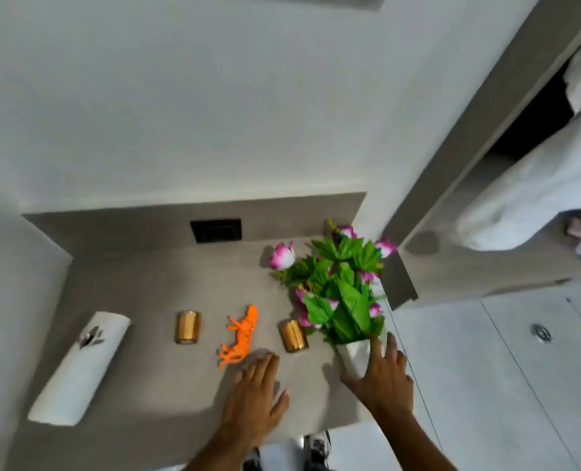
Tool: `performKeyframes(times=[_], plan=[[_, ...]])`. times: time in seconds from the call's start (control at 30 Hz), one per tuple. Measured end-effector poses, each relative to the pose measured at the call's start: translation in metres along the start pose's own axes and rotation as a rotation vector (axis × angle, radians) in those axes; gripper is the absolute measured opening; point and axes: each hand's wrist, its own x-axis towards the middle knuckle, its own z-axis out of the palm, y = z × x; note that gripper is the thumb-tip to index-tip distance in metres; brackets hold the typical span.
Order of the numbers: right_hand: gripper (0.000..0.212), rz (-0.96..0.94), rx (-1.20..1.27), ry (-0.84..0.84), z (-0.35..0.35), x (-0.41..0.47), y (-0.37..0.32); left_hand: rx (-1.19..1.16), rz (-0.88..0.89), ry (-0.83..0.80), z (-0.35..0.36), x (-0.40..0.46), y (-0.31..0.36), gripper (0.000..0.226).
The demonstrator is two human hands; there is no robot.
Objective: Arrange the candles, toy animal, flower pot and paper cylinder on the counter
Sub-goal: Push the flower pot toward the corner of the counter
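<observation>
On the grey counter [153,287] stand two gold candles, one [187,327] left of centre and one [294,335] further right. Between them lies an orange toy animal [240,336]. A white paper cylinder [80,367] lies tilted at the left. The white flower pot [355,356] with green leaves and pink flowers stands at the counter's right end. My right hand [381,372] is wrapped around the pot's side. My left hand [253,399] lies flat on the counter, fingers apart, just below the toy animal and holding nothing.
A dark socket plate [216,230] sits in the back wall of the niche. A white cabinet top [479,362] with a round metal knob [541,332] adjoins on the right. White towels [534,198] hang at the upper right. Shoes [316,448] show below the counter's front edge.
</observation>
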Motion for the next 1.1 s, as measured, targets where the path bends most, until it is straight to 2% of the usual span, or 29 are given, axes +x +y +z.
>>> performKeyframes(times=[0.2,0.37,0.5,0.6,0.87,1.1], plan=[[0.096,0.075,0.193,0.077,0.007,0.031,-0.005,-0.009,-0.094,-0.130,0.041,0.016,0.016,0.081],[0.076,0.102,0.409,0.251,0.013,0.054,-0.008,-0.019,-0.123,-0.065,0.060,0.028,0.013,0.094],[0.078,0.142,0.676,0.412,0.026,0.080,-0.018,-0.057,-0.095,-0.059,0.071,0.042,0.007,0.104],[0.075,0.130,0.811,0.457,0.034,0.106,-0.027,-0.055,-0.077,-0.034,0.075,0.056,0.000,0.108],[0.065,-0.021,0.954,0.518,0.043,0.175,-0.059,0.001,-0.008,0.175,0.099,0.074,-0.013,0.113],[0.066,-0.025,1.022,0.549,0.033,0.211,-0.083,0.007,-0.011,0.200,0.097,0.073,-0.013,0.111]])
